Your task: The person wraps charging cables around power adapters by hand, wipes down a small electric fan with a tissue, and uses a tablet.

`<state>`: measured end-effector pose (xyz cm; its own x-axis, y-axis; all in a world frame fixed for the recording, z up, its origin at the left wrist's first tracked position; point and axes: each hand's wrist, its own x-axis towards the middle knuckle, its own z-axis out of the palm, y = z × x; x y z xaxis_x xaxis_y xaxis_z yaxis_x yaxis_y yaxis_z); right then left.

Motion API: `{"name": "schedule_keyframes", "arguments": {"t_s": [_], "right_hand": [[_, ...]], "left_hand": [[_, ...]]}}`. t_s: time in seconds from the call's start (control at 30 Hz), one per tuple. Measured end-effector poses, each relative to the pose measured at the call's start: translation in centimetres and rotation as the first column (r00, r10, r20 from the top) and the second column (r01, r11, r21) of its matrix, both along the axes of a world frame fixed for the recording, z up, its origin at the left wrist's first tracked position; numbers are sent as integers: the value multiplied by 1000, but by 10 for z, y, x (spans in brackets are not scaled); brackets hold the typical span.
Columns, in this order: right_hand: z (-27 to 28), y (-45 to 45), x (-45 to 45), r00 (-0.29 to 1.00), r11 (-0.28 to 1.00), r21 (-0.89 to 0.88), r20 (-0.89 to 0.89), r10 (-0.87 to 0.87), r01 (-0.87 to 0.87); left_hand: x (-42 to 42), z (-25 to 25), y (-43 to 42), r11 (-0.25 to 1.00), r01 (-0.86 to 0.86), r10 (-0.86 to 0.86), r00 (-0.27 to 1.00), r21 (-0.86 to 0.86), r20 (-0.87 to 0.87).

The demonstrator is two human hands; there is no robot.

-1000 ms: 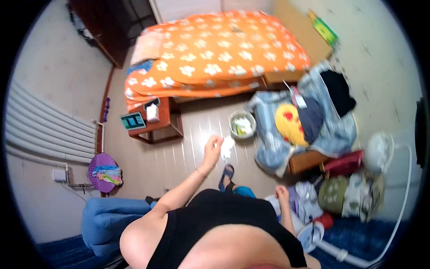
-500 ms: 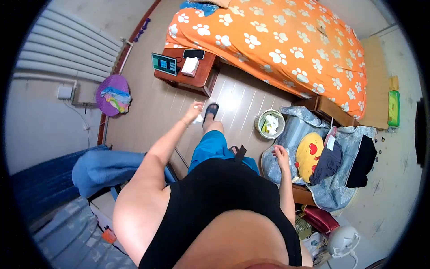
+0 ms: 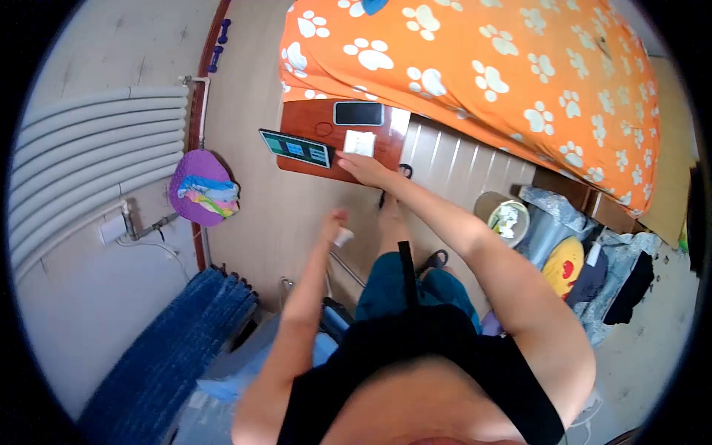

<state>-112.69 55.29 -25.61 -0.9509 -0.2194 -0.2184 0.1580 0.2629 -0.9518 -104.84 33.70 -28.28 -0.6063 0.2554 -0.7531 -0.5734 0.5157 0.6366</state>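
My left hand (image 3: pixel 336 221) is closed over the floor in front of my legs, with a crumpled white tissue (image 3: pixel 343 237) sticking out below the fingers. Stretched across to the low red-brown table (image 3: pixel 304 116), my right hand (image 3: pixel 361 169) has its fingers extended, near the right edge of a propped-up tablet (image 3: pixel 295 148) with a lit screen. I cannot tell whether the fingertips touch the tablet. Just beyond that hand stands a white tissue pack (image 3: pixel 360 142). A dark phone (image 3: pixel 358 113) lies flat at the table's far side.
A bed with an orange paw-print cover (image 3: pixel 460 67) borders the table. On the right stand a waste bin (image 3: pixel 517 236) with tissues inside and a seat holding a yellow cushion (image 3: pixel 561 268). To the left are a radiator (image 3: pixel 96 148), a purple round item (image 3: pixel 200 157) and small dumbbells (image 3: pixel 215 58).
My right hand has swung from beside the seat on the right across to the table. The left hand still holds the tissue, now lower in view. The table appears closer.
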Motion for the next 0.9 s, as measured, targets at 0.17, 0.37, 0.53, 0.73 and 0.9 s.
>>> {"name": "schedule_keyframes", "arguments": {"t_s": [0.17,0.37,0.53,0.73,0.9], "right_hand": [[-82,-73,-97,971,914,356,201,132,-198],[-114,-82,-98,981,933,344,192,37,-103],[-62,-68,-75,983,994,112,184,-20,-1],[44,-4,-4,999,958,-286,39,-16,26],[162,97,99,999,976,-218,39,12,-3]], "left_hand": [[65,-26,-30,987,-134,126,989,91,81],[67,-38,-73,947,-321,312,904,-20,293],[7,-47,-126,667,-717,745,637,-202,196],[-76,59,-110,610,-792,728,567,14,386],[-92,179,65,577,-556,230,813,598,535]]}}
